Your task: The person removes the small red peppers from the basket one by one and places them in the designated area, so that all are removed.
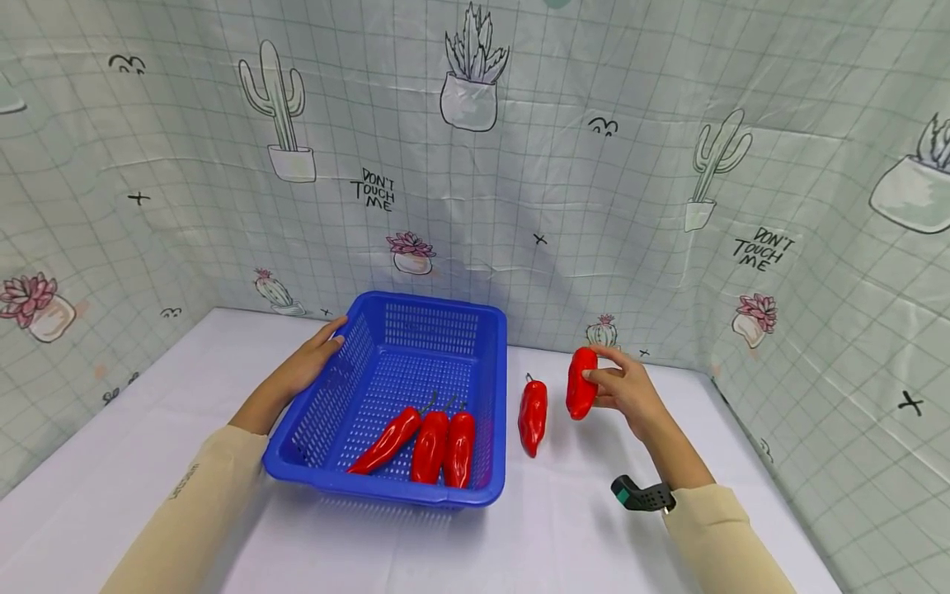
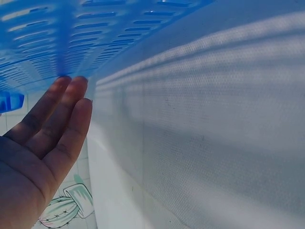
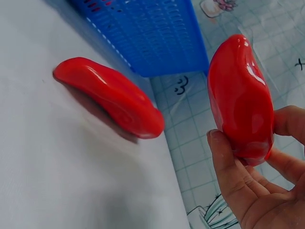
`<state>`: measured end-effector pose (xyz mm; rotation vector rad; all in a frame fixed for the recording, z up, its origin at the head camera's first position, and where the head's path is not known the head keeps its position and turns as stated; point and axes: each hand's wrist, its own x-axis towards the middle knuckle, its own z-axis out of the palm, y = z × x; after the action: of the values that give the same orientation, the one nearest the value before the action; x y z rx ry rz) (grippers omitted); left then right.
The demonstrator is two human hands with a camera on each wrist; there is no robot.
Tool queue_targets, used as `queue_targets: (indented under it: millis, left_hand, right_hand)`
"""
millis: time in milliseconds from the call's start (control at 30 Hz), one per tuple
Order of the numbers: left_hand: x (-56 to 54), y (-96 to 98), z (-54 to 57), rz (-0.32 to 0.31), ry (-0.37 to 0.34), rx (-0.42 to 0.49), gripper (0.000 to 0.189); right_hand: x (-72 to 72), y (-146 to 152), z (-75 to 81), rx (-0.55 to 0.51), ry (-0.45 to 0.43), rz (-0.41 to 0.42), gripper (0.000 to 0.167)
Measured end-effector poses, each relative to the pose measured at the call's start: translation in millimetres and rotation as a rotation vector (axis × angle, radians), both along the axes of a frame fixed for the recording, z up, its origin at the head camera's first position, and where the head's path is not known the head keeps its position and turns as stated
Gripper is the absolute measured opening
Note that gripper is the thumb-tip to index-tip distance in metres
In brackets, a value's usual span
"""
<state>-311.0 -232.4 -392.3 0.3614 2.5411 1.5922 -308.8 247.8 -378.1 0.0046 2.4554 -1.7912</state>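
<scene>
Well, I judge the work to be a little past halfway, taking 12 o'clock as straight away from me in the head view. Three red peppers (image 1: 430,445) lie in the blue basket (image 1: 495,355), bunched on its floor between about 5 and 7 o'clock.

Two are outside it. The loose pepper (image 1: 533,417) rests on the table (image 1: 564,528) just beside the basket's 3 o'clock wall, not touching it. The held pepper (image 1: 580,386) is in the right hand (image 1: 625,386), at about 2 o'clock from the loose one. My right wrist view shows the thumb and fingers (image 3: 223,155) pinching it toward one end, parted only by its girth, and it looks lifted clear of the table.

The left hand (image 1: 315,363) rests at the basket's 10 o'clock rim. On that wrist's view I see its fingers nearly straight by the outer wall, with no pepper in them; how firmly they bear on the basket, I cannot tell.

As I read it, those two outside peppers are what is left.
</scene>
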Motion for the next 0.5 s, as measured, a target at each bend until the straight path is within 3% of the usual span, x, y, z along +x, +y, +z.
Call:
queue_targets:
  millis: [500]
  left_hand:
    - [0.1,0.5,1.2,0.001,-0.007,0.001,0.056]
  right_hand:
    - [4.5,-0.7,-6.3,-0.017,-0.016,0.003,0.059]
